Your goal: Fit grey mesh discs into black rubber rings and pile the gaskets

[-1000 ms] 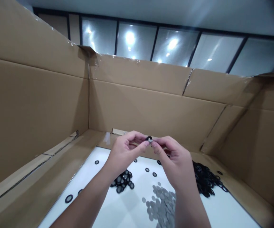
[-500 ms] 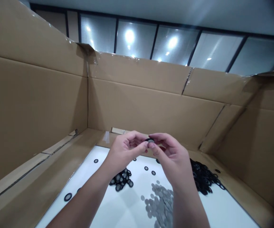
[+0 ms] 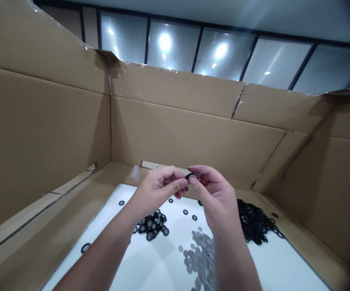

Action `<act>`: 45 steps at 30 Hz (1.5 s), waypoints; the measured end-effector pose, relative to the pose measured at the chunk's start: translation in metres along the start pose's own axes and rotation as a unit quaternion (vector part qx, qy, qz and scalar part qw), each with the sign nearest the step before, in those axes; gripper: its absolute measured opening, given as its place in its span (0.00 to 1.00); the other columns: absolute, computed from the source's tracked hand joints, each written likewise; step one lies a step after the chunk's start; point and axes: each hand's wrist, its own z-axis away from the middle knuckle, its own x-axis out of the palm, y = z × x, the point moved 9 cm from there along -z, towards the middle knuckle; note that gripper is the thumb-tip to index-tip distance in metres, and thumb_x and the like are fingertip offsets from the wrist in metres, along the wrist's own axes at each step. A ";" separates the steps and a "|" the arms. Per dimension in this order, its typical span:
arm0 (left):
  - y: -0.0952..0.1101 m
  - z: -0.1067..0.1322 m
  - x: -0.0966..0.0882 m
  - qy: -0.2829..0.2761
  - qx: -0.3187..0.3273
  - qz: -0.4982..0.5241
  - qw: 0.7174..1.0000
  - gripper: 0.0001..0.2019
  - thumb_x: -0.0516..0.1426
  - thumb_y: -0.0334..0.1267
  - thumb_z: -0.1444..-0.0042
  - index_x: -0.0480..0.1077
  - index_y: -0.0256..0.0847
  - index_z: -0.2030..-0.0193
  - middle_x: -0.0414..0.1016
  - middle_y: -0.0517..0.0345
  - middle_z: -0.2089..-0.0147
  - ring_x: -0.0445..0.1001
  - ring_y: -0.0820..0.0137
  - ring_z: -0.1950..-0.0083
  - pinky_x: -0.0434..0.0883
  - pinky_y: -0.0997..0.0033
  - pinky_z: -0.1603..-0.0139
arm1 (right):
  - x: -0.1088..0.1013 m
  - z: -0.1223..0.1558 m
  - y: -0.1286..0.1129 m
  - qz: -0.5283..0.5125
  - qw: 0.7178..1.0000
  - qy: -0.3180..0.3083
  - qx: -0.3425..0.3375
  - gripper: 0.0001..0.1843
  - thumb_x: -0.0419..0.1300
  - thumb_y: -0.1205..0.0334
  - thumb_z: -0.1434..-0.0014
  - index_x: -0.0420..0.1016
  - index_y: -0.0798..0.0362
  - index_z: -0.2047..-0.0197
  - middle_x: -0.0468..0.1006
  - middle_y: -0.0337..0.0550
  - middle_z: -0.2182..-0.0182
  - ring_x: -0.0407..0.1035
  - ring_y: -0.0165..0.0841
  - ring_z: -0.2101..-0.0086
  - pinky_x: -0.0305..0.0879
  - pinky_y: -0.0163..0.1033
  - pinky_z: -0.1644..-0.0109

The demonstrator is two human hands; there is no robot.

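One black ring (image 3: 188,176) now sits beneath the right forefinger (image 3: 204,169).

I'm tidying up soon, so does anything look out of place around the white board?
Yes: one black ring lies apart from the dark pile at right, beyond the edge of the white board, on the cardboard.

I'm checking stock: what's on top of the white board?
Grey discs, black rings and grey-centred rings lie on it; anything behind the forearms cannot be seen.
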 end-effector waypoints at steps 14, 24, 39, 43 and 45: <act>0.027 0.006 0.004 0.034 0.120 -0.176 0.977 0.11 0.58 0.40 0.34 0.72 0.39 0.67 0.74 0.61 0.71 0.71 0.74 0.69 0.66 0.74 0.66 | -0.006 0.001 -0.009 0.030 0.999 -0.028 -0.003 0.18 0.65 0.59 0.35 0.73 0.42 0.42 0.70 0.37 0.65 0.66 0.32 0.63 0.67 0.39 0.56; 0.007 0.002 -0.001 -0.013 0.040 -0.164 0.986 0.11 0.60 0.41 0.37 0.72 0.39 0.70 0.70 0.62 0.73 0.68 0.73 0.71 0.64 0.74 0.70 | 0.001 0.000 -0.005 0.022 0.998 -0.056 0.012 0.23 0.66 0.57 0.37 0.72 0.43 0.39 0.68 0.38 0.67 0.66 0.34 0.65 0.70 0.40 0.61; 0.014 0.007 0.007 -0.157 0.115 -0.217 0.957 0.22 0.52 0.47 0.31 0.65 0.40 0.76 0.60 0.64 0.79 0.57 0.75 0.77 0.55 0.73 0.75 | 0.018 0.013 -0.001 0.047 0.980 -0.179 0.067 0.26 0.63 0.55 0.34 0.67 0.41 0.34 0.68 0.40 0.63 0.66 0.34 0.62 0.69 0.40 0.58; 0.013 0.007 0.014 -0.135 0.144 -0.228 0.953 0.22 0.51 0.47 0.31 0.62 0.41 0.77 0.56 0.64 0.78 0.56 0.74 0.76 0.55 0.71 0.74 | 0.015 0.015 -0.005 0.044 0.979 -0.187 0.067 0.23 0.62 0.55 0.33 0.69 0.42 0.36 0.67 0.39 0.64 0.66 0.34 0.62 0.68 0.38 0.59; 0.012 0.008 0.017 -0.131 0.149 -0.226 0.954 0.22 0.51 0.46 0.31 0.62 0.41 0.77 0.57 0.63 0.78 0.56 0.73 0.76 0.56 0.71 0.73 | 0.012 0.016 -0.005 0.042 0.978 -0.193 0.073 0.23 0.62 0.55 0.33 0.69 0.43 0.36 0.67 0.39 0.64 0.66 0.34 0.62 0.68 0.38 0.60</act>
